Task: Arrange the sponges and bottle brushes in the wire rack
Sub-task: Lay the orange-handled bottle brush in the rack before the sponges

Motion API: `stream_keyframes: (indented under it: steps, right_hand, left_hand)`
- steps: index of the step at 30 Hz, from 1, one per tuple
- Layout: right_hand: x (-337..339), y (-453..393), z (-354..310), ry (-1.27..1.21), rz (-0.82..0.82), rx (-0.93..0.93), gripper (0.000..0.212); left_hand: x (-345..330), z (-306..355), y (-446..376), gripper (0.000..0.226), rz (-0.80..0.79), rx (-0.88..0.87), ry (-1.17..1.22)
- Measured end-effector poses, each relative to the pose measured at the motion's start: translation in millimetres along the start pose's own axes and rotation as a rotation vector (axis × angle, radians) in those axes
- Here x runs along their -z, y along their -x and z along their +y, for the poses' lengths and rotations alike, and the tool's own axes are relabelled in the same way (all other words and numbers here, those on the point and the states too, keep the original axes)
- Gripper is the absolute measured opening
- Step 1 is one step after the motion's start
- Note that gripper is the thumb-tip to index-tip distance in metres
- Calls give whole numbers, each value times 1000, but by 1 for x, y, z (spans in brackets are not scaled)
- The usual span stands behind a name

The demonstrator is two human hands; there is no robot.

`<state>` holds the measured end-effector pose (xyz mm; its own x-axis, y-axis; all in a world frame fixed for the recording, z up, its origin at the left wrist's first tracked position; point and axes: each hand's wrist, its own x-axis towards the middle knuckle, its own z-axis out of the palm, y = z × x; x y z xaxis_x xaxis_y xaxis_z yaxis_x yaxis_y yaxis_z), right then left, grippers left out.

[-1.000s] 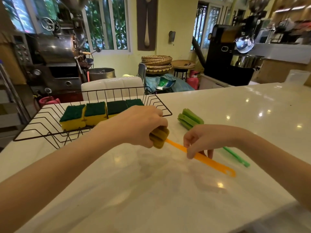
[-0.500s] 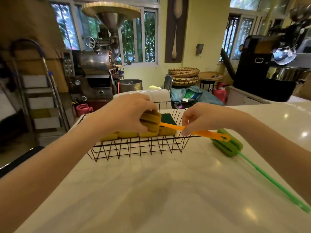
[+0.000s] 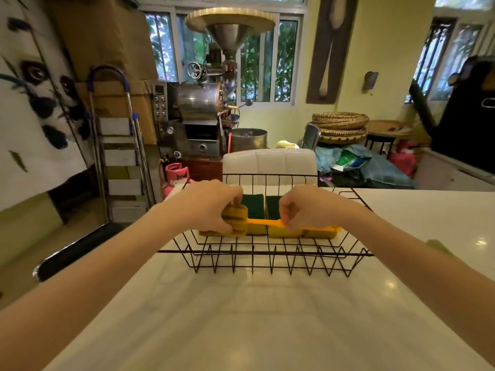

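Note:
A black wire rack (image 3: 267, 253) stands on the white counter straight ahead. Several yellow sponges with green tops (image 3: 254, 207) lie in a row inside it. I hold an orange bottle brush (image 3: 263, 222) level over the rack, just above the sponges. My left hand (image 3: 211, 204) grips its yellow sponge head, and my right hand (image 3: 308, 207) pinches the orange handle near its middle. The handle's far end reaches the rack's right side. A sliver of the green bottle brush (image 3: 439, 246) shows on the counter behind my right forearm.
The white counter (image 3: 241, 317) spreads in front of the rack. A white chair back (image 3: 269, 163) stands just beyond the rack. A black bar stool seat (image 3: 77, 250) is off the counter's left edge. Farther back are a stepladder and a metal roasting machine.
Both hands carried the orange brush from the counter at the right up over the rack, and it now hangs low above the sponges. The view has swung to face the rack.

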<state>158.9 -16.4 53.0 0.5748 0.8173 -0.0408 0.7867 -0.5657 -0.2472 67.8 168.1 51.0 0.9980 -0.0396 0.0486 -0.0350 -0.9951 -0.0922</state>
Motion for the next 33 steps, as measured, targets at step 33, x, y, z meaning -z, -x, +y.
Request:
stream_keyframes:
  steps: [33]
  right_hand:
    - [-35,-16,-3,10,-166,-62,31]
  left_hand:
    - [-21,0,0,41,-133,59,54]
